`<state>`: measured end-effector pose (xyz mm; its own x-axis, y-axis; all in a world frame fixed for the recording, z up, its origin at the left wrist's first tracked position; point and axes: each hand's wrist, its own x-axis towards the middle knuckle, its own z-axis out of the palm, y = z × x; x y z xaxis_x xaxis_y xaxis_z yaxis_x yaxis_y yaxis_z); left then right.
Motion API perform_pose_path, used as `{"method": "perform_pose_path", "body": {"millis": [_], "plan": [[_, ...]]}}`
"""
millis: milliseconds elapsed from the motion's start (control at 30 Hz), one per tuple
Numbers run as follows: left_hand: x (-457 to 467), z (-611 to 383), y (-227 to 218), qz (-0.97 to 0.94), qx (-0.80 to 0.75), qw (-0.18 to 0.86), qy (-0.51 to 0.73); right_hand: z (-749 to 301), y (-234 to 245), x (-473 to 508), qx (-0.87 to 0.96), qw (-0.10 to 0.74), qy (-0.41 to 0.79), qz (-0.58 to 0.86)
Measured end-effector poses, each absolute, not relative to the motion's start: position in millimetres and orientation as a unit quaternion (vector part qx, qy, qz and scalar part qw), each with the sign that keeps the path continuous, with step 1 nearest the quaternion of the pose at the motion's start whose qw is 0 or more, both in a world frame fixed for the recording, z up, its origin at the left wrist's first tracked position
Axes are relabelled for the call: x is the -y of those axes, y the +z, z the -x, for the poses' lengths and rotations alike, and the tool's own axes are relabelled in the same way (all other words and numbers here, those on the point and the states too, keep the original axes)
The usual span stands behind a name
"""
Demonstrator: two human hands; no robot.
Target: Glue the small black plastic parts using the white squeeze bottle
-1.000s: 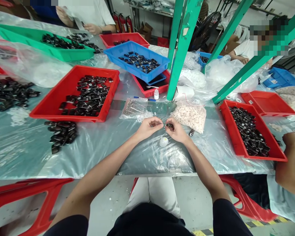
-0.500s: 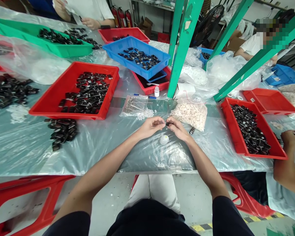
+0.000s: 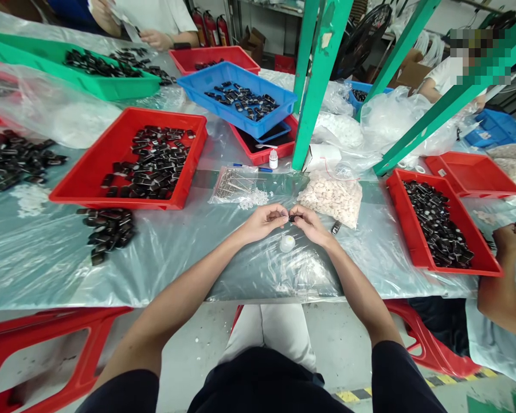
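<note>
Over the plastic-covered table, my right hand [image 3: 310, 225] pinches a small black part [image 3: 292, 218]. The fingertips of my left hand [image 3: 263, 222] are pressed together right beside it; whatever they hold is too small to make out. A small white round cap-like container [image 3: 288, 244] stands just below my hands. Right of my right hand lies another black part [image 3: 336, 228], near a clear bag of beige pieces [image 3: 331, 198]. Beyond my left hand are a bag of thin metal pins [image 3: 234, 184] and a little heap of clear bits [image 3: 253, 199].
Red trays of black parts stand left [image 3: 193, 166] and right [image 3: 402, 229]. A blue tray [image 3: 241, 117] sits behind, near a green post [image 3: 316, 97] and a small white bottle [image 3: 273, 159]. A co-worker's hand [image 3: 511, 238] is at the far right.
The black part in my right hand has turned slightly; both my hands stay in place. At the far right, the co-worker's hands have shifted a little.
</note>
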<state>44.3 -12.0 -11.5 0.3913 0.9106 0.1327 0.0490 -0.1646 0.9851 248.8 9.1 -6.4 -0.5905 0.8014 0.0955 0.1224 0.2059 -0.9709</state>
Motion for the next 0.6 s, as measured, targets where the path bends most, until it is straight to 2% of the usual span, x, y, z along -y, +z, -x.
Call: {"method": "perform_pose_path", "body": {"millis": [467,600], "plan": [[9.7,-46.5,-15.8,-0.643,-0.383,0.52,0.412,-248.5,-5.2,-4.9,0.744,0.3,0.497,0.332],[7.1,-45.9,-18.7,-0.647,-0.415,0.488,0.414,-247.3,-6.4,-6.1,0.751,0.301,0.486,0.331]]}}
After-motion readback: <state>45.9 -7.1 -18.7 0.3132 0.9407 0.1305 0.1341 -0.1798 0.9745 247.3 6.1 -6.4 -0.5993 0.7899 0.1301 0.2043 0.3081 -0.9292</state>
